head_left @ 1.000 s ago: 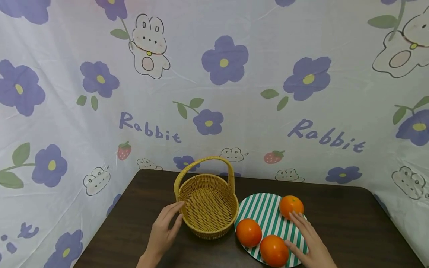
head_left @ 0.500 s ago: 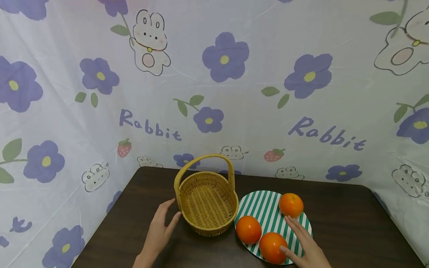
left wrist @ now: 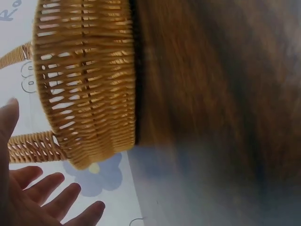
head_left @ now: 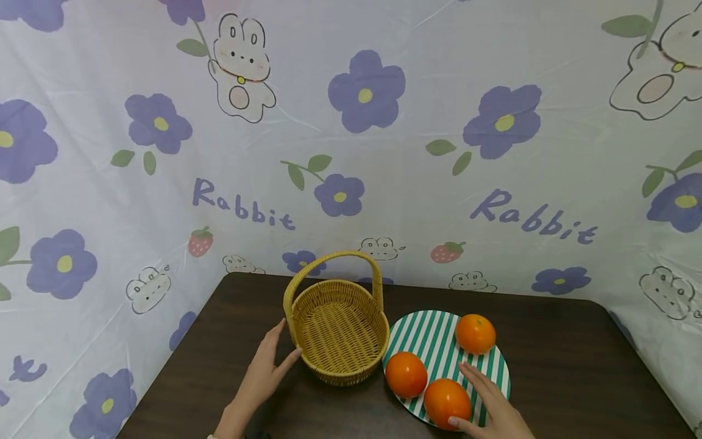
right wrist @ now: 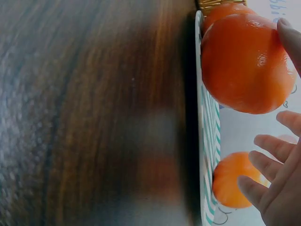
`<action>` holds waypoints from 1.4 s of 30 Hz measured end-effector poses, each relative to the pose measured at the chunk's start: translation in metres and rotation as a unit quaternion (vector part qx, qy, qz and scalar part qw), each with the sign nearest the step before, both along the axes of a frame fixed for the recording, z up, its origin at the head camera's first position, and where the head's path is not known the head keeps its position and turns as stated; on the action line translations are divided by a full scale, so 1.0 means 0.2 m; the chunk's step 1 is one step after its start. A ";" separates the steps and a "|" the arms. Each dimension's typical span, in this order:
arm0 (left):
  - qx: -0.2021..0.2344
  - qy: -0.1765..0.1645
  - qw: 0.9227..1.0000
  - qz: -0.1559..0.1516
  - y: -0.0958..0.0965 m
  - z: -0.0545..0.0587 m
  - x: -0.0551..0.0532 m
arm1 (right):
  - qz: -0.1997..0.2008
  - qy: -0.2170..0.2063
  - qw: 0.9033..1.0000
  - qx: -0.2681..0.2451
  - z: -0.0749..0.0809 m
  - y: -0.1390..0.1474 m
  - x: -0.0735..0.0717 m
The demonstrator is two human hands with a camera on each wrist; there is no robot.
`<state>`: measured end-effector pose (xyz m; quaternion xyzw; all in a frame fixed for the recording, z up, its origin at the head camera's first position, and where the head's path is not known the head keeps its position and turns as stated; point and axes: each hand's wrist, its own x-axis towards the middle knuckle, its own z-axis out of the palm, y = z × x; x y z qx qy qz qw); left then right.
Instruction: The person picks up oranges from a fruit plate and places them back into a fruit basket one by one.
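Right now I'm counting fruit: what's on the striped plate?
Three orange fruits rest on the striped plate; the stripes directly beneath them, and those behind the right hand, are covered.

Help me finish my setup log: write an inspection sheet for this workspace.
Surface: dark wood-look table.
Job's things: wicker basket, upright; three oranges on a green-and-white striped plate to its right.
Clutter: nothing seen.
Left hand: beside the wicker basket; contact unclear.
Right hand: fingers spread by the nearest orange; contact unclear.
Cables: nothing seen.
Surroundings: white cloth with a rabbit-and-flower print.
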<state>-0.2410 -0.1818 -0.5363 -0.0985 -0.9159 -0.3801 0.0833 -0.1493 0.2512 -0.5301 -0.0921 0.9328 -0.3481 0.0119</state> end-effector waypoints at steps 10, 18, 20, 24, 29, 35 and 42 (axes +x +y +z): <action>-0.008 -0.032 0.999 -0.013 -0.02 -0.04 -0.05 | 0.013 -0.071 0.997 -0.029 0.00 -0.01 0.00; -0.021 -0.033 0.999 -0.030 -0.04 -0.05 -0.08 | 0.044 -0.079 0.994 -0.059 -0.03 0.00 -0.02; -0.026 -0.035 0.999 -0.031 -0.04 -0.05 -0.09 | 0.049 -0.076 0.994 -0.068 -0.03 0.00 -0.02; -0.040 -0.041 0.998 -0.028 -0.05 -0.05 -0.09 | 0.061 -0.069 0.993 -0.079 -0.03 0.00 -0.02; -0.056 -0.045 0.997 -0.025 -0.05 -0.05 -0.10 | 0.058 -0.072 0.992 -0.087 -0.03 0.00 -0.02; -0.061 -0.044 0.997 -0.027 -0.04 -0.04 -0.11 | 0.047 -0.053 0.994 -0.085 -0.03 0.00 -0.02; -0.063 -0.045 0.997 -0.028 -0.03 -0.04 -0.12 | 0.021 -0.021 0.997 -0.066 0.02 -0.01 -0.01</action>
